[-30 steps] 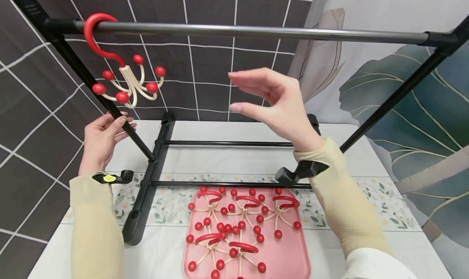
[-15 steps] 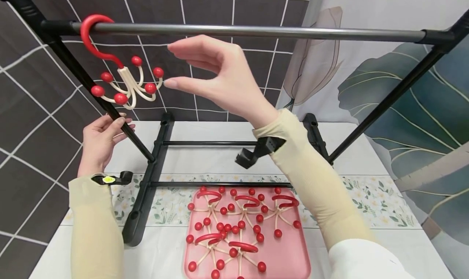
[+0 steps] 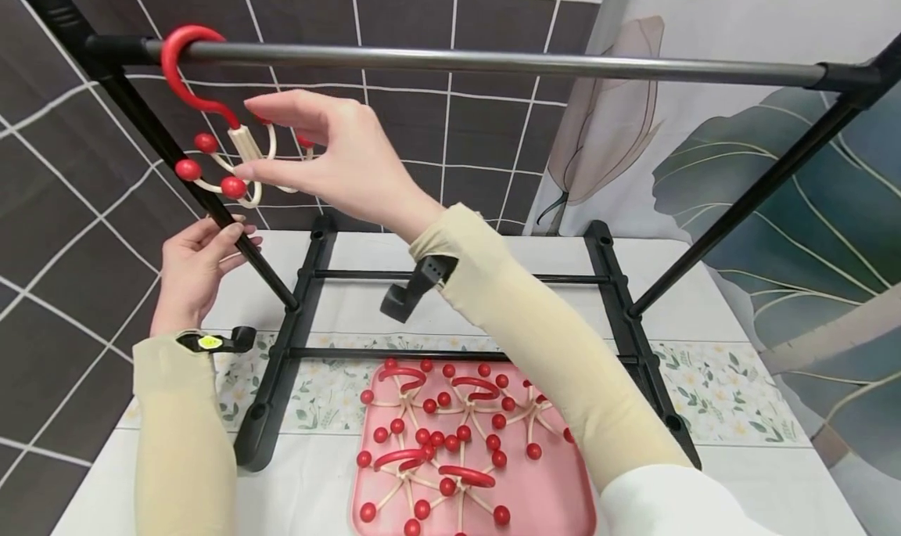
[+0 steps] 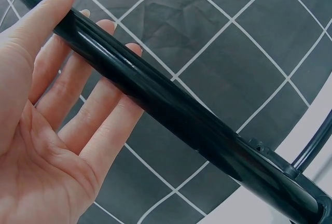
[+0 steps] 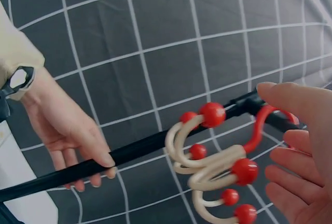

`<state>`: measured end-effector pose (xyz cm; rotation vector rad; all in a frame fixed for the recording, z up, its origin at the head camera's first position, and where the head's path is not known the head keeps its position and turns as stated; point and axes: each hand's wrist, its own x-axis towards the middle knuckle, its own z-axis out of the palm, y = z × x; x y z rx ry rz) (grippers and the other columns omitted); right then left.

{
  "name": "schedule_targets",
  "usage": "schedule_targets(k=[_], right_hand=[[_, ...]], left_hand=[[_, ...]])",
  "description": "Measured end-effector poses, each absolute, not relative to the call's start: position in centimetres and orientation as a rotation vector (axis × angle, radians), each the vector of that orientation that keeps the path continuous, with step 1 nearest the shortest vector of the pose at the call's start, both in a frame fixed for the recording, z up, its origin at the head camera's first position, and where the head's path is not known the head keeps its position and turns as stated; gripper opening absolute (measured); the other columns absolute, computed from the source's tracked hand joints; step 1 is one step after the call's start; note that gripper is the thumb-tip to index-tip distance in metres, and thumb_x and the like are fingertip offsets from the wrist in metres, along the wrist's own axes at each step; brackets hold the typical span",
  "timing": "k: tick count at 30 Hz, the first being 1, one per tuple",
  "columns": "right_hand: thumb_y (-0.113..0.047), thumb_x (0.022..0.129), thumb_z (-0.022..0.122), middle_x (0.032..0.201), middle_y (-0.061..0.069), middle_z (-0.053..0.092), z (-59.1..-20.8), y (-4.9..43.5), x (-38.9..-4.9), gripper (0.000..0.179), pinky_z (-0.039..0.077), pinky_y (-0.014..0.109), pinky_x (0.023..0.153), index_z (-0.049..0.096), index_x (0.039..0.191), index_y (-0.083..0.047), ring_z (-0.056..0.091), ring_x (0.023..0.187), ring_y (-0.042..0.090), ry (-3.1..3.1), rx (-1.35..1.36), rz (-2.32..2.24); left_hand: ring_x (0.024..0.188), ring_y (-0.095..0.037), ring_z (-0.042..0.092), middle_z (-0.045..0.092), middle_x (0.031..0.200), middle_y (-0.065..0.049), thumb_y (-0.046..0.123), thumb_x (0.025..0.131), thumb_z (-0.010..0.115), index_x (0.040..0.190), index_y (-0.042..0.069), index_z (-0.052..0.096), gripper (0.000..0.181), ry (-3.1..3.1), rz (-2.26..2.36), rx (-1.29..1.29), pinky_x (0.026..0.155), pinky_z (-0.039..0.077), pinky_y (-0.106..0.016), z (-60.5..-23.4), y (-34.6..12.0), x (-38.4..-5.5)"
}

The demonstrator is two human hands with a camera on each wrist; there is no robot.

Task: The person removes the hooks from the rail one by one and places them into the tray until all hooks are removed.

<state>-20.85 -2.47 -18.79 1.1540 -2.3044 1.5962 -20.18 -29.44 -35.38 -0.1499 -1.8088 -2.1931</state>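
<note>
A hanging hook (image 3: 242, 139) with a red curved top and several cream prongs tipped with red balls hangs from the metal rail (image 3: 450, 57) near its left end. My right hand (image 3: 345, 156) is beside it, thumb in front of the cream prongs and fingers extended behind; some prongs are hidden. In the right wrist view the right hand (image 5: 306, 151) has its thumb and fingers apart, with the red curve between them. My left hand (image 3: 192, 274) holds the slanted black post (image 4: 150, 94) of the rack, thumb on one side and fingers on the other.
Below, a pink tray (image 3: 552, 489) carries several similar hooks (image 3: 464, 399). The rack's black crossbars (image 3: 394, 354) and right post (image 3: 732, 199) frame the white table (image 3: 303, 473). Dark tiled wall (image 3: 408, 121) stands behind, and a leaf-patterned curtain (image 3: 795, 168) hangs on the right.
My right hand has moved left below the rail to the hanging hook, its thumb and fingers still apart. The left hand stays on the post.
</note>
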Motion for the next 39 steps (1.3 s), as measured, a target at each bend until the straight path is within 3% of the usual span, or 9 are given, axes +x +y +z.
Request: schedule_targets(k=[7, 15, 23, 27, 32, 34, 39], right_hand=[[-0.031, 0.082, 0.089, 0.137, -0.014, 0.06, -18.7, -5.3, -21.7, 0.071, 0.034, 0.003, 0.097, 0.059, 0.144, -0.017, 0.05, 0.12, -0.012, -2.401, 1.151, 1.568], [-0.034, 0.084, 0.087, 0.133, -0.018, 0.06, -17.9, -6.8, -21.6, 0.071, 0.034, 0.002, 0.094, 0.057, 0.146, -0.02, 0.051, 0.116, -0.011, -2.456, 1.146, 1.533], [-0.035, 0.086, 0.085, 0.109, -0.017, 0.069, -18.1, -6.2, -21.5, 0.048, 0.043, 0.011, 0.079, 0.07, 0.13, -0.021, 0.06, 0.09, 0.0, -2.388, 1.005, 1.523], [-0.029, 0.089, 0.083, 0.097, -0.015, 0.073, -18.5, -5.5, -21.8, 0.031, 0.043, 0.009, 0.082, 0.076, 0.117, -0.017, 0.065, 0.081, 0.001, -2.286, 0.937, 1.557], [-0.021, 0.091, 0.081, 0.093, -0.011, 0.075, -19.0, -4.5, -22.2, 0.02, 0.045, 0.009, 0.085, 0.079, 0.108, -0.011, 0.067, 0.08, -0.003, -2.137, 0.922, 1.564], [-0.02, 0.091, 0.081, 0.098, -0.01, 0.076, -19.1, -4.0, -22.2, 0.02, 0.047, 0.01, 0.084, 0.079, 0.107, -0.01, 0.065, 0.088, -0.008, -2.097, 0.924, 1.535], [-0.019, 0.091, 0.081, 0.097, -0.006, 0.076, -19.1, -3.0, -21.9, 0.021, 0.051, 0.012, 0.081, 0.078, 0.108, -0.007, 0.067, 0.083, -0.005, -2.056, 0.9, 1.522]], left_hand=[[0.088, -0.018, 0.075, 0.075, 0.097, -0.008, 0.004, 0.095, 0.071, 0.114, -0.003, 0.071, 0.02, -1.802, -2.197, -0.171, 0.077, 0.06, -0.025, -35.3, -29.7, -20.2], [0.087, -0.019, 0.075, 0.075, 0.096, -0.009, 0.001, 0.096, 0.07, 0.115, -0.007, 0.069, 0.021, -1.774, -2.231, -0.191, 0.077, 0.061, -0.027, -35.4, -29.6, -20.2], [0.087, -0.02, 0.076, 0.075, 0.097, -0.01, 0.002, 0.096, 0.069, 0.112, -0.005, 0.07, 0.017, -1.76, -2.235, -0.202, 0.078, 0.06, -0.027, -35.6, -29.7, -20.4], [0.087, -0.019, 0.076, 0.075, 0.097, -0.009, 0.004, 0.096, 0.071, 0.112, -0.004, 0.071, 0.018, -1.781, -2.216, -0.178, 0.077, 0.06, -0.027, -35.7, -29.7, -20.4], [0.087, -0.019, 0.076, 0.075, 0.097, -0.009, 0.004, 0.096, 0.071, 0.115, -0.008, 0.068, 0.023, -1.781, -2.215, -0.18, 0.077, 0.06, -0.027, -35.7, -29.6, -20.5], [0.086, -0.019, 0.076, 0.075, 0.097, -0.009, 0.004, 0.096, 0.071, 0.115, -0.009, 0.068, 0.023, -1.774, -2.216, -0.184, 0.077, 0.06, -0.027, -35.7, -29.6, -20.5], [0.086, -0.018, 0.076, 0.075, 0.097, -0.009, 0.004, 0.095, 0.071, 0.113, -0.005, 0.07, 0.02, -1.774, -2.211, -0.174, 0.077, 0.06, -0.026, -35.7, -29.6, -20.5]])
